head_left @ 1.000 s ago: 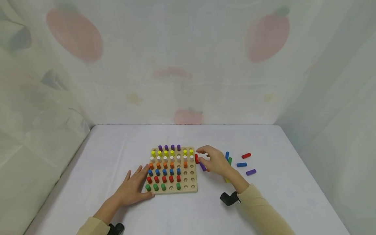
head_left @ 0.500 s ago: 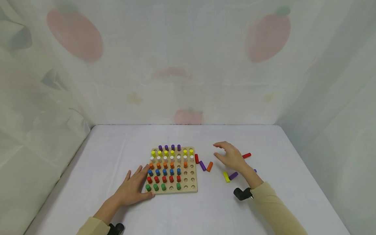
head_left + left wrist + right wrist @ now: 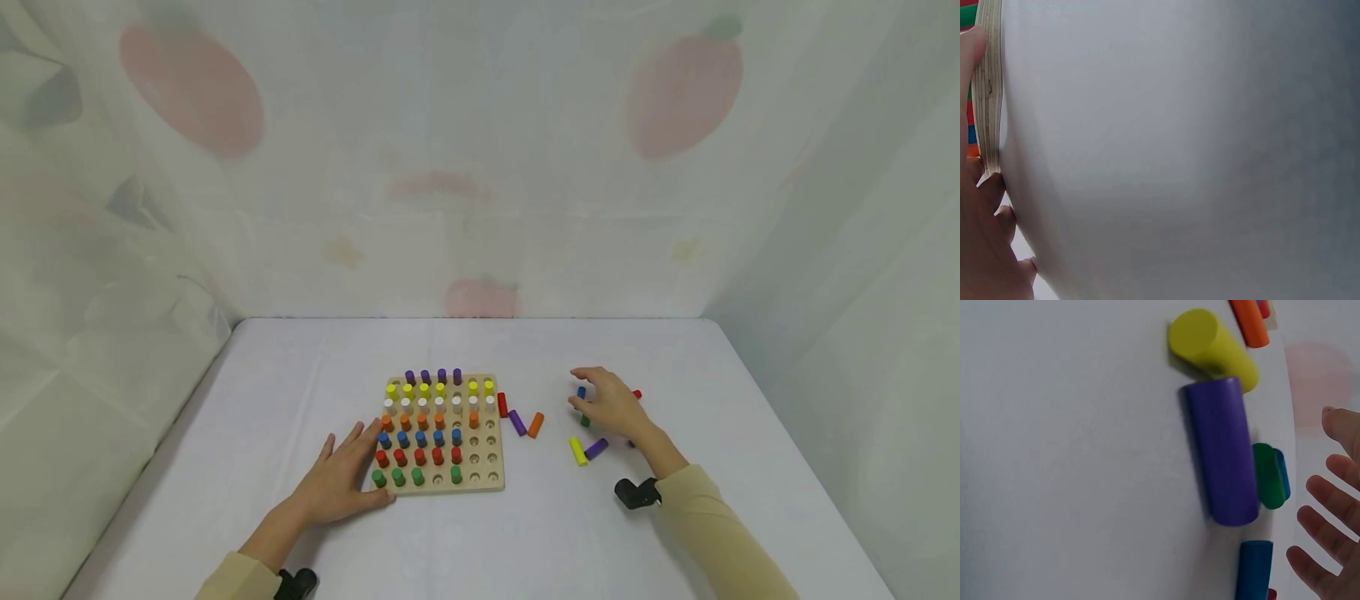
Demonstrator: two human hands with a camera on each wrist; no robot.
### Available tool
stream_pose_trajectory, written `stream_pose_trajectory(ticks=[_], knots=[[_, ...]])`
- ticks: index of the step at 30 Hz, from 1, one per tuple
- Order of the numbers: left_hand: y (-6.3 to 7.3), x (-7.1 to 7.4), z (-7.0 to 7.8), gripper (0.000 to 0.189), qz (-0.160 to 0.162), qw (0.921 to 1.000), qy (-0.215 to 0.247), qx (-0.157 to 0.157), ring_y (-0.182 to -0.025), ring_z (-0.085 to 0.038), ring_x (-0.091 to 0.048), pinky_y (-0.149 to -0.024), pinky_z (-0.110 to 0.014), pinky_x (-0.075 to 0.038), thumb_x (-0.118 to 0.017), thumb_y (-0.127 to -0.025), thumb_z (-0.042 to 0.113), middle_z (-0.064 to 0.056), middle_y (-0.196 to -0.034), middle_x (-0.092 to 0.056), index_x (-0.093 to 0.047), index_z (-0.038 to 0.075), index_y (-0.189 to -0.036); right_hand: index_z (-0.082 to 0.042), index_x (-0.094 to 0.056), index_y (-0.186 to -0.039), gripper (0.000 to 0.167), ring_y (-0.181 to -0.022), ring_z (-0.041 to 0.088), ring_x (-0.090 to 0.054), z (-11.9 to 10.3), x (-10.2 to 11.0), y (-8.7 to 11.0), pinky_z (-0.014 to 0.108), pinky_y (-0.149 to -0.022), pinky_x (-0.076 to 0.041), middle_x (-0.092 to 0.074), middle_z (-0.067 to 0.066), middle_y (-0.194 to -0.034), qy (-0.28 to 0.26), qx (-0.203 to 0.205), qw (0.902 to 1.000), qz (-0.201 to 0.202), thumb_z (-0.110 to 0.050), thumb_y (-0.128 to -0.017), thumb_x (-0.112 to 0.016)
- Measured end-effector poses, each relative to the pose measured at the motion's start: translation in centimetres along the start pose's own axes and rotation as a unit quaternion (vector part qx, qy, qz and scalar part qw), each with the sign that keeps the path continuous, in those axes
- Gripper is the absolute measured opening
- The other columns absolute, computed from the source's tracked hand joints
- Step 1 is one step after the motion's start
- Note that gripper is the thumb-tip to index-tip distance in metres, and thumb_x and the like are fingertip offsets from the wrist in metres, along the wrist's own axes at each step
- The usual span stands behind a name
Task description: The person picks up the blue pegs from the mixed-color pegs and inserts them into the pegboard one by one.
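Note:
A wooden pegboard [image 3: 483,492] with rows of coloured pegs lies on the table. My left hand [image 3: 341,479] rests against its left edge and near corner, fingers spread; the left wrist view shows the thumb and fingertips along the board's layered side. To the board's right, my right hand [image 3: 611,406] hovers with thumb and fingers apart, holding nothing. A blue peg [image 3: 581,392] and a green peg [image 3: 585,421] lie just by its fingertips. In the right wrist view a purple peg [image 3: 1222,453] and a yellow peg [image 3: 1213,344] lie nearest the camera.
Beside the board's right edge lie a red peg [image 3: 502,406], another purple peg [image 3: 517,422] and an orange peg [image 3: 536,425]. More pegs are partly hidden under the right hand and forearm. Patterned cloth [image 3: 480,208] hangs behind the white table [image 3: 420,550].
My right hand has moved right, from beside the board's edge to over the loose pegs at the right. The left hand has stayed at the board.

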State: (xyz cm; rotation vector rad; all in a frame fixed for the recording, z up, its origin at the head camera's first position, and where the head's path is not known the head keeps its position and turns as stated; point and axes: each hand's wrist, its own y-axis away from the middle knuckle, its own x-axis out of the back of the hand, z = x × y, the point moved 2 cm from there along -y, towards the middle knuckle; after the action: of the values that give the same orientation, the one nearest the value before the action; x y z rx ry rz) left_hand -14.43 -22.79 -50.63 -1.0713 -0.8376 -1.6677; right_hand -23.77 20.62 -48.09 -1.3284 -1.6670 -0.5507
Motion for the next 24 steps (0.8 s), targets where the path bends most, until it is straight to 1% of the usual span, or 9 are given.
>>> stream_pose_trajectory(ticks=[4,9,13,19,24], knots=[[0.0,-0.1,-0.1,0.11,-0.001,1.0,0.001,0.001,-0.138,-0.034,-0.022,-0.107,-0.064,-0.007,-0.061,-0.064,0.075,-0.008,-0.148,-0.032,-0.02,0.016,-0.148,-0.003,-0.055,-0.124,0.051,-0.109,0.032,-0.055,0.6,-0.2,0.3,0.047,-0.092,-0.047,-0.06,0.014,-0.118,0.015,-0.003,0.9999,-0.008,-0.025,-0.081,-0.07],[-0.1,-0.2,-0.2,0.111,0.002,1.0,0.0,0.002,-0.138,-0.035,-0.022,-0.107,-0.064,-0.007,-0.06,-0.064,0.075,-0.008,-0.148,-0.033,-0.02,0.016,-0.148,-0.001,-0.056,-0.122,0.053,-0.103,0.033,-0.057,1.0,-0.5,0.5,0.046,-0.087,-0.048,-0.06,0.017,-0.115,0.048,-0.004,0.9988,-0.009,-0.028,-0.08,-0.071],[-0.1,-0.2,-0.2,0.111,0.002,1.0,0.002,0.001,-0.138,-0.034,-0.022,-0.107,-0.064,-0.007,-0.061,-0.064,0.075,-0.007,-0.148,-0.032,-0.019,0.016,-0.148,-0.001,-0.057,-0.121,0.053,-0.099,0.032,-0.058,1.2,-0.7,0.6,0.046,-0.084,-0.05,-0.061,0.016,-0.112,0.055,-0.014,0.9984,-0.008,-0.03,-0.078,-0.071],[0.0,-0.2,-0.2,0.111,0.002,1.0,0.002,0.001,-0.138,-0.034,-0.022,-0.107,-0.064,-0.007,-0.061,-0.064,0.074,-0.007,-0.148,-0.032,-0.019,0.017,-0.148,-0.001,-0.059,-0.118,0.052,-0.095,0.03,-0.059,1.6,-1.0,0.6,0.044,-0.082,-0.05,-0.062,0.015,-0.11,0.074,-0.012,0.9971,-0.007,-0.031,-0.077,-0.072],[0.0,-0.1,-0.1,0.11,0.0,1.0,0.007,0.002,-0.138,-0.034,-0.022,-0.107,-0.063,-0.007,-0.062,-0.064,0.074,-0.007,-0.149,-0.032,-0.02,0.017,-0.148,-0.001,-0.061,-0.114,0.051,-0.094,0.031,-0.058,1.5,-1.1,0.5,0.044,-0.081,-0.049,-0.061,0.017,-0.109,0.082,-0.009,0.9966,-0.005,-0.031,-0.076,-0.074]])
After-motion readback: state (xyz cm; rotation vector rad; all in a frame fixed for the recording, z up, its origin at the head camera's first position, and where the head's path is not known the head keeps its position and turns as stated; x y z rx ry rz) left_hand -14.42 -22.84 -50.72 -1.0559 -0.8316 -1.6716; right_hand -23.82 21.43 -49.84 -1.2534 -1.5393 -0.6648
